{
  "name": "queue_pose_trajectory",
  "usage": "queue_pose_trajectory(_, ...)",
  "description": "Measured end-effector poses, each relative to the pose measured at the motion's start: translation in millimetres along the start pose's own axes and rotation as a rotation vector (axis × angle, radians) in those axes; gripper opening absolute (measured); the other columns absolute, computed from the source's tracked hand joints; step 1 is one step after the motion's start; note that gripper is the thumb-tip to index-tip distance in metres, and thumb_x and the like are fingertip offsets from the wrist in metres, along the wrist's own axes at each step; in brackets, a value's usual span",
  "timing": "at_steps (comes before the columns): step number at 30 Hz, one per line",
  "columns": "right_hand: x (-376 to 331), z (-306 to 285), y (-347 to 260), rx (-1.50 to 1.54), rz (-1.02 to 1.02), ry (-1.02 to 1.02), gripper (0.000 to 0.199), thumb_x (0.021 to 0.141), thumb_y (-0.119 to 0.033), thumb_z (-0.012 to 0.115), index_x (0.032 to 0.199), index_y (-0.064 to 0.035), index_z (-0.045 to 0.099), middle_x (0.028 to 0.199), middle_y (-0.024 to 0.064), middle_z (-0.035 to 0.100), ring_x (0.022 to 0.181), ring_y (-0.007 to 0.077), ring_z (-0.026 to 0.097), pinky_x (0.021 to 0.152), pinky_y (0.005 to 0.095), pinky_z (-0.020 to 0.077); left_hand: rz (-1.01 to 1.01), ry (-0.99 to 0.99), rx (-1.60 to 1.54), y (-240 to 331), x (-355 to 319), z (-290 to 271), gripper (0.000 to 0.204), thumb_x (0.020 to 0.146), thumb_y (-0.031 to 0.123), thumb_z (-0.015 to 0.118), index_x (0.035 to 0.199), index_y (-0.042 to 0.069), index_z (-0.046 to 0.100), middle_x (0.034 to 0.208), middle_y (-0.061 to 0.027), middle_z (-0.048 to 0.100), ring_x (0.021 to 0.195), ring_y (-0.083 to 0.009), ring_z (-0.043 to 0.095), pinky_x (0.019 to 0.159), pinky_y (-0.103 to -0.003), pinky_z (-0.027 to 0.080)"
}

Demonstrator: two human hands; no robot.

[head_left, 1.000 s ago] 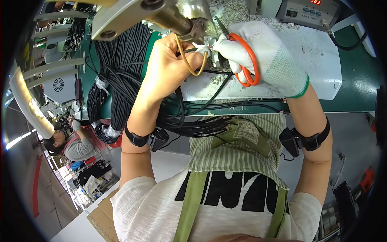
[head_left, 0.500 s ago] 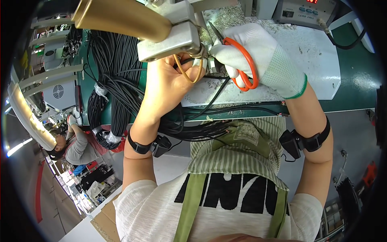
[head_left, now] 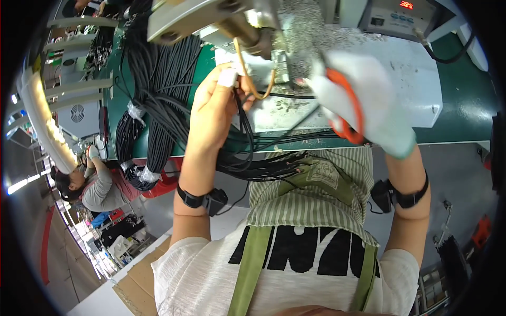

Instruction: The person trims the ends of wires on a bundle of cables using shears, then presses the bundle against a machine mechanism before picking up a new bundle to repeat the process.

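Observation:
Black cable (head_left: 243, 118) is pinched in my bare left hand (head_left: 211, 108), whose thumb has a white wrap. One black strand stretches right from near these fingers toward my gloved right hand (head_left: 363, 95). That hand, smeared by motion, grips orange-handled scissors (head_left: 357, 102); their blades are too blurred to make out. Between my hands a tan tube loop (head_left: 246, 76) hangs from a metal machine head (head_left: 211, 18). Beside the loop stands a small metal block (head_left: 282, 68). More loose black cables (head_left: 253, 167) trail over the table's near edge onto my striped apron.
Tied bundles of black cable (head_left: 153, 79) lie on the green table (head_left: 458, 89) at left. Small clippings (head_left: 303, 37) litter the white board (head_left: 416, 73). A control box (head_left: 395, 18) with a red display stands far right. Another person (head_left: 103, 181) works at far left.
My left hand has drawn slightly nearer, out from under the machine head. My right hand has swung right and nearer with the scissors. The machine head appears shifted because the view moved.

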State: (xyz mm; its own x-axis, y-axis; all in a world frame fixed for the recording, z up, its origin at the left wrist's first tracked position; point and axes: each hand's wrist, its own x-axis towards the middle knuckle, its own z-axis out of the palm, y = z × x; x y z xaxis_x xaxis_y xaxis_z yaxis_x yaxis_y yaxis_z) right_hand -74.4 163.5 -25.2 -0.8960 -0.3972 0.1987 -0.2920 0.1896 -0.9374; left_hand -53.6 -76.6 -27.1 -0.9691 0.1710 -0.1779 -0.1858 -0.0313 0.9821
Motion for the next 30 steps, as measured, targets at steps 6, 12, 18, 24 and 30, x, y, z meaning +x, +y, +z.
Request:
queue_pose_trajectory(6,-60,-22,-24,-0.501,0.261,0.208,0.021,0.084,-0.021,0.061,0.084,-0.0008,0.060,0.057,0.0112,0.052,0.049,0.0212,0.056,0.048,0.0318,0.0428,-0.136,-0.095,-0.719,-6,-51,20,0.029,0.099,0.024,0.040,0.117,0.002,0.047,0.081,-0.0053,0.048,0.064,-0.0113,0.044,0.057,-0.020,0.034)
queue_pose_trajectory(12,-39,17,-44,-0.195,0.113,-0.112,0.017,0.082,-0.015,0.064,0.080,0.0019,0.059,0.058,0.0085,0.055,0.048,0.0099,0.050,0.047,0.0253,0.0388,-0.242,-0.256,-0.455,11,-48,58,0.026,0.098,0.019,0.040,0.115,0.000,0.045,0.081,-0.0045,0.049,0.065,-0.0098,0.044,0.058,-0.021,0.037)
queue_pose_trajectory(18,-52,8,-44,0.036,0.227,0.031,0.015,0.082,-0.015,0.064,0.083,-0.0008,0.059,0.057,0.0049,0.054,0.048,0.0108,0.051,0.049,0.0251,0.0409,-0.064,-0.330,-0.066,7,-54,51,0.019,0.091,0.006,0.050,0.109,0.000,0.049,0.081,-0.0024,0.052,0.066,-0.0058,0.044,0.061,-0.021,0.039)
queue_pose_trajectory(24,-60,5,-31,0.741,0.561,0.033,0.012,0.081,-0.016,0.065,0.084,-0.0053,0.061,0.056,0.0039,0.052,0.047,0.0134,0.052,0.049,0.0249,0.0427,0.202,-0.168,0.439,10,-55,61,0.018,0.083,-0.001,0.058,0.100,-0.001,0.052,0.084,-0.0015,0.056,0.067,-0.0032,0.046,0.061,-0.018,0.038)
queue_pose_trajectory(30,-65,7,-34,-0.150,0.133,0.051,0.017,0.076,-0.010,0.068,0.091,-0.0021,0.062,0.066,0.0052,0.058,0.057,0.0172,0.058,0.055,0.0281,0.0462,-0.081,-0.223,-0.131,5,-41,68,0.019,0.076,-0.005,0.063,0.091,0.000,0.052,0.084,-0.0013,0.059,0.068,0.0001,0.043,0.055,-0.015,0.034)
